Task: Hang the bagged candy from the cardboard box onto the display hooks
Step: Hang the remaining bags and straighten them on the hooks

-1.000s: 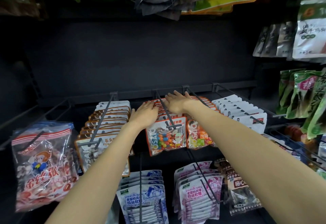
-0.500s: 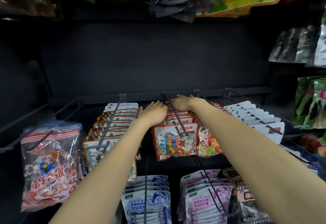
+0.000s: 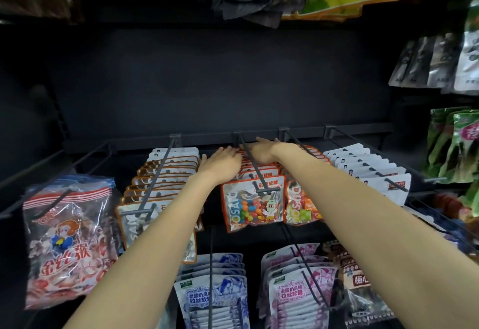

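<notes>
Reaching deep along the middle display hook point(image 3: 252, 166), both hands lay on the row of orange-edged candy bags point(image 3: 255, 203) threaded there. The left hand point(image 3: 223, 164) rested flat on the bag tops to the left of the hook, fingers straight, its grip open and holding nothing. The right hand point(image 3: 261, 150) lay on the other side of the hook near the back rail point(image 3: 305, 132), fingers stretched forward over the rearmost bags, likewise open as far as could be seen. The front bag, showing coloured sweets through its window, hung at the hook's tip, with a neighbouring row point(image 3: 300, 204) just beside it. The cardboard box was out of sight.

By my judgement the step in hand was settling bags already hung, pushing the row back toward the rail to pack it and free space at the front. The next move would call for drawing both arms out without snagging the hook tip, then fetching another bag from the box and lining its punched hole up with the tip.
</notes>
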A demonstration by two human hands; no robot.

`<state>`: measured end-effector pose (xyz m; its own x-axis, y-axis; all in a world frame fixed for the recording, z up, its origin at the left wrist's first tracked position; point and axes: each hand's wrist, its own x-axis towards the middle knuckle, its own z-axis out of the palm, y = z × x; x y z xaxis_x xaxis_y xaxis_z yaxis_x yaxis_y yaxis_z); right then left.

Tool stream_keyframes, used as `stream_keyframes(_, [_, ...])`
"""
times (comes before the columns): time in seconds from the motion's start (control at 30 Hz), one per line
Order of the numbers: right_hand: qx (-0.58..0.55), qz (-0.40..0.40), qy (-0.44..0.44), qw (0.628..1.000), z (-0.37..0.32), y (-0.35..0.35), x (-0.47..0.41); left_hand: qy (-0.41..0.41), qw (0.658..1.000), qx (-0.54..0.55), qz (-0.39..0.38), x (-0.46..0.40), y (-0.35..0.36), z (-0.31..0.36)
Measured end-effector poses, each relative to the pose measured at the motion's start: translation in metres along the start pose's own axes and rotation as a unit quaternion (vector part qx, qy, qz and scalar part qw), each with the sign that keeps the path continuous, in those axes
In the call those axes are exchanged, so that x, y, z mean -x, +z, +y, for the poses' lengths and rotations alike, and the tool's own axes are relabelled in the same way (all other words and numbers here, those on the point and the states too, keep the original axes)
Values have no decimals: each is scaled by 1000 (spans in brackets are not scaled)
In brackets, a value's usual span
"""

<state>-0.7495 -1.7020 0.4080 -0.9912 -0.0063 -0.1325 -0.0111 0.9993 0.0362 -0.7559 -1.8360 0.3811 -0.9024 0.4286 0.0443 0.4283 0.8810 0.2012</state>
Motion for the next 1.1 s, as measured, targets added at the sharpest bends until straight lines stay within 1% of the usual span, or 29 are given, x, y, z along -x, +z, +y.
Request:
stream_keyframes(0.23, [-9,17,-5,1000,-1,7,7,1,1000,17,-14,5,3,0])
stream_keyframes(0.4, [2,23,-2,1000,-1,6,14,0,999,37,1,3,3,-2])
stream_keyframes(0.47, [2,39,9,999,-2,2,17,1,995,94,42,6,0,0])
stream_keyframes(0.57, [-24,78,28,996,-3,-4,27,4,968,209,141,22,-5,5])
stream_keyframes(0.63, [-61,127,13,990,-3,-5,44,19,953,242,179,41,-6,7])
stream_keyframes(0.7, [-112,202,-7,973,-2,1,70,46,954,224,192,65,-4,7])
stream_keyframes(0.77, [-138,277,-15,951,0,14,98,73,963,174,194,88,1,5])
stream_keyframes(0.87, [-125,400,-44,907,-1,44,127,108,971,104,188,107,5,4])
stream_keyframes(0.9, [-114,426,-53,896,-2,54,130,118,972,84,186,108,7,5])
stream_keyframes(0.97, [-90,433,-55,895,-4,69,132,131,971,45,197,107,11,9])
stream_keyframes(1.1, [-88,433,-47,896,-12,70,129,122,960,16,251,101,19,19])
